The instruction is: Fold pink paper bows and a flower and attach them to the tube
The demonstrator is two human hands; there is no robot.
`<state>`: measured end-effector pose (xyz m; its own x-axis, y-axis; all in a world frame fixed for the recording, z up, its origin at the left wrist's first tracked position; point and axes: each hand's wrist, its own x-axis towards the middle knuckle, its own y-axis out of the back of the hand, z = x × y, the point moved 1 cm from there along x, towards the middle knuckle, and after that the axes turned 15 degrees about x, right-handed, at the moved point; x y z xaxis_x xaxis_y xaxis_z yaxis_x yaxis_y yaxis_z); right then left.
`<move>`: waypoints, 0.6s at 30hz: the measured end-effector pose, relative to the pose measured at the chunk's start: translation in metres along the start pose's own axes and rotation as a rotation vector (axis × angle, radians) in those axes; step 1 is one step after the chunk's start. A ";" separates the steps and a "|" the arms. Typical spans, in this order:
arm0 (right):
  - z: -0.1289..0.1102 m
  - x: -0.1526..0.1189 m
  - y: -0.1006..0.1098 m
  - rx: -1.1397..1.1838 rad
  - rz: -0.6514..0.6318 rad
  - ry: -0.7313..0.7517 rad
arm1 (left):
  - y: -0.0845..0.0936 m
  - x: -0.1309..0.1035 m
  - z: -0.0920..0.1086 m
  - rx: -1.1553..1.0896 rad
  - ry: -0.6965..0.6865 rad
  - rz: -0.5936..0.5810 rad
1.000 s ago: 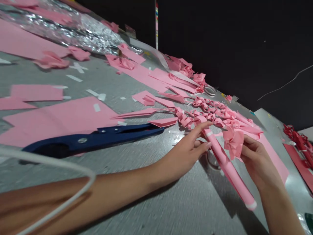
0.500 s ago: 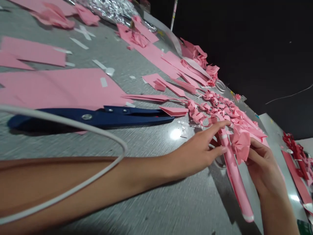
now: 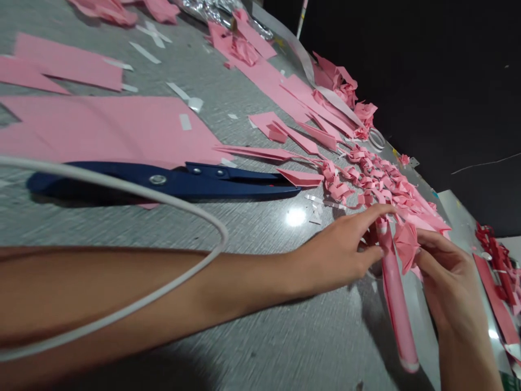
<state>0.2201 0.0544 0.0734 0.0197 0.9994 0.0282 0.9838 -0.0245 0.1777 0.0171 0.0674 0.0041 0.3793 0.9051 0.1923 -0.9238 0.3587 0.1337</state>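
Note:
My left hand (image 3: 342, 247) reaches in from the left, its thumb and fingers closed around the upper end of a rolled pink paper tube (image 3: 396, 304). The tube slants downward, with a whitish band near the top and a whitish lower end. On its other side, my right hand (image 3: 456, 282) pinches a crumpled, folded pink paper piece (image 3: 406, 247) close against the tube. Some right fingertips are hidden behind that piece. Beyond both hands spreads a heap of curled pink paper strips (image 3: 372, 174).
A navy blue tool with a pivot screw (image 3: 163, 180) lies beside a large pink sheet (image 3: 122, 125). A white cable (image 3: 183, 209) loops across my left forearm. Crinkled foil (image 3: 211, 10) is at the back; red paper pieces (image 3: 494, 288) lie far right.
The view has shifted slightly, so the table items appear higher and further right. My right hand has turned the folded paper piece a little; both hands keep their holds.

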 end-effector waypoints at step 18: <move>0.004 -0.006 0.001 -0.164 0.020 0.098 | 0.002 -0.001 0.003 0.104 -0.031 0.050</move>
<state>0.2212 0.0482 0.0696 0.0136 0.9917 0.1278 0.9409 -0.0560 0.3340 0.0154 0.0666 0.0069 0.3354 0.9133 0.2309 -0.9319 0.2858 0.2233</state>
